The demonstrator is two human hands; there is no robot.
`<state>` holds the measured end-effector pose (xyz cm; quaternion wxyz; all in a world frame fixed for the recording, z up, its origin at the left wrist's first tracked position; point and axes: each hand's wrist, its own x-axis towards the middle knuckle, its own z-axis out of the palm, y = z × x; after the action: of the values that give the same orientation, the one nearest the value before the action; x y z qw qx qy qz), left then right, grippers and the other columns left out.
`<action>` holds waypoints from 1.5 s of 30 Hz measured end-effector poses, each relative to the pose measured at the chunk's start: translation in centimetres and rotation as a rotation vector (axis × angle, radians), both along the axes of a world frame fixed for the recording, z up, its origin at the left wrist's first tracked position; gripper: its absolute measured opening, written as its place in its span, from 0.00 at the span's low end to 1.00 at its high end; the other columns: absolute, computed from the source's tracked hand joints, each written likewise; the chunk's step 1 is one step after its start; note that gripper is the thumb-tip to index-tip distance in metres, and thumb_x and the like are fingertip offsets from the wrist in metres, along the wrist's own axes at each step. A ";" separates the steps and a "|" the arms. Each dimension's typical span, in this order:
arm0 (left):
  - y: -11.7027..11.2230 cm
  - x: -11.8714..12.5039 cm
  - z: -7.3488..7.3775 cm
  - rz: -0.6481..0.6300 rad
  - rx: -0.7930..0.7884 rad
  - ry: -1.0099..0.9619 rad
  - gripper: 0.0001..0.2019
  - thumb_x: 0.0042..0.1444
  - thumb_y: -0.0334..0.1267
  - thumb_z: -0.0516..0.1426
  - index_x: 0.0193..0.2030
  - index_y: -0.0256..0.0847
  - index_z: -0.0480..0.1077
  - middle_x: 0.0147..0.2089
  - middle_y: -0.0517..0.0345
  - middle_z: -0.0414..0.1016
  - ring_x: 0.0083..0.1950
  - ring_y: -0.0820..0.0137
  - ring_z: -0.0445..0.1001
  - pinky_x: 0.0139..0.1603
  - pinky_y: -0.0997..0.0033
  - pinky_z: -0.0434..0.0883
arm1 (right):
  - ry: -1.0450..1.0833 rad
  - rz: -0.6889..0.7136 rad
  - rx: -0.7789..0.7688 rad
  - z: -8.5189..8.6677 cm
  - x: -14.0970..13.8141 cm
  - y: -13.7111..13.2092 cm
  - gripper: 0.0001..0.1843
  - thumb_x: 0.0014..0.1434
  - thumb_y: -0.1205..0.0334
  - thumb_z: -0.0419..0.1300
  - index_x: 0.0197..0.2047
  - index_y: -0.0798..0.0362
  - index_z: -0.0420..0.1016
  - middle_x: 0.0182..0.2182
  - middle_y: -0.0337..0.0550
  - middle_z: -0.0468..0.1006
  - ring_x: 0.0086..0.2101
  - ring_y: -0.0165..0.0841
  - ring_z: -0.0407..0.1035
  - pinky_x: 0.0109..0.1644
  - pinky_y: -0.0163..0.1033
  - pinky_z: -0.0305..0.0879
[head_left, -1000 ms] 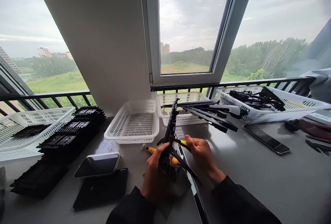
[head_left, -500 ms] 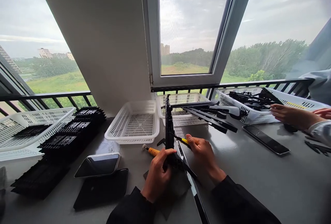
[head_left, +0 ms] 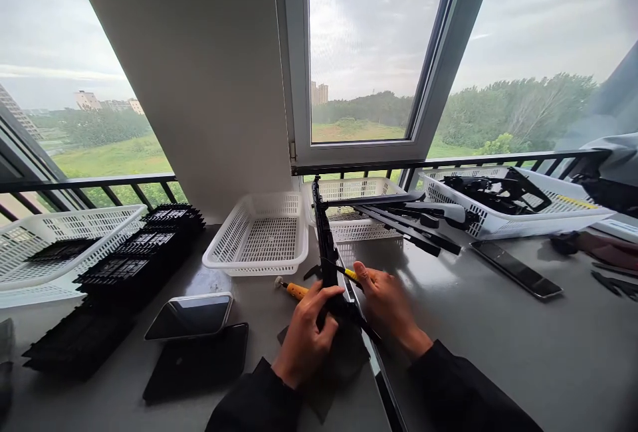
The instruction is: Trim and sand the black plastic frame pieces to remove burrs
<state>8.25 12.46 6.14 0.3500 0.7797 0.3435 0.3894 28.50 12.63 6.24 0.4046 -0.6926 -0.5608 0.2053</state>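
My left hand (head_left: 309, 332) is closed around the lower part of a long black plastic frame (head_left: 326, 239), which points away from me. In my right hand (head_left: 389, 299) is a slim yellow-and-black hand tool (head_left: 351, 276), gripped between thumb and fingers. Its thin dark tip meets the frame's right side; whether it cuts or only touches, I cannot tell. An orange-handled tool (head_left: 295, 290) with a round metal end lies just beyond my left fingers, partly hidden by them. Long black-and-silver strips (head_left: 386, 385) run beneath and beside the frame.
White baskets (head_left: 224, 264) line the railing; the right basket (head_left: 498, 224) holds black parts. Stacked black lattice pieces (head_left: 114, 279) stand at left. Two phones (head_left: 192, 319) (head_left: 194, 365) lie nearby, another dark slab (head_left: 518, 269) at right. Long black strips (head_left: 413, 226) lean on the middle basket.
The black frame's far end has swung slightly left, and the tool has shifted slightly left with my right hand. The co-worker's hand has left the right basket, where a black frame now rests.
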 end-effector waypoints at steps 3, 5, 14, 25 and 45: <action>0.1 -0.3 -0.1 -0.029 -0.040 0.006 0.29 0.56 0.25 0.56 0.63 0.48 0.75 0.66 0.49 0.76 0.72 0.52 0.68 0.74 0.45 0.64 | 0.042 0.017 -0.046 -0.2 -0.3 0.0 0.44 0.65 0.19 0.36 0.22 0.48 0.63 0.21 0.42 0.70 0.25 0.36 0.61 0.30 0.40 0.47; 0.2 -0.3 -0.3 -0.040 -0.070 0.014 0.28 0.58 0.29 0.59 0.66 0.47 0.73 0.69 0.47 0.73 0.75 0.49 0.64 0.77 0.41 0.60 | 0.064 0.034 -0.053 -0.3 -0.6 0.0 0.43 0.64 0.19 0.35 0.24 0.48 0.65 0.23 0.42 0.72 0.26 0.37 0.63 0.31 0.39 0.50; 0.1 0.2 -0.1 -0.017 -0.122 -0.021 0.22 0.62 0.49 0.66 0.61 0.47 0.76 0.68 0.42 0.73 0.71 0.47 0.70 0.73 0.42 0.66 | 0.242 0.092 0.026 -0.8 -2.5 -0.6 0.40 0.68 0.23 0.38 0.29 0.49 0.67 0.27 0.43 0.74 0.28 0.37 0.65 0.31 0.39 0.59; 0.4 0.1 -0.1 0.144 -0.091 -0.077 0.15 0.58 0.33 0.57 0.51 0.44 0.76 0.57 0.47 0.78 0.65 0.49 0.73 0.67 0.45 0.68 | 0.120 0.162 -0.022 -0.9 -1.3 0.0 0.38 0.69 0.24 0.39 0.28 0.48 0.62 0.24 0.38 0.70 0.27 0.35 0.63 0.32 0.38 0.54; 1.1 -0.3 -0.2 0.247 -0.348 -0.572 0.10 0.60 0.36 0.53 0.48 0.47 0.60 0.50 0.56 0.77 0.44 0.64 0.80 0.49 0.58 0.77 | 0.034 0.303 0.028 -0.5 -1.1 0.2 0.35 0.72 0.30 0.41 0.26 0.49 0.61 0.23 0.37 0.68 0.27 0.33 0.63 0.32 0.38 0.52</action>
<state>7.97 13.54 5.98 0.5101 0.5205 0.3845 0.5667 27.42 12.85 5.70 0.3881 -0.5909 -0.6546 0.2677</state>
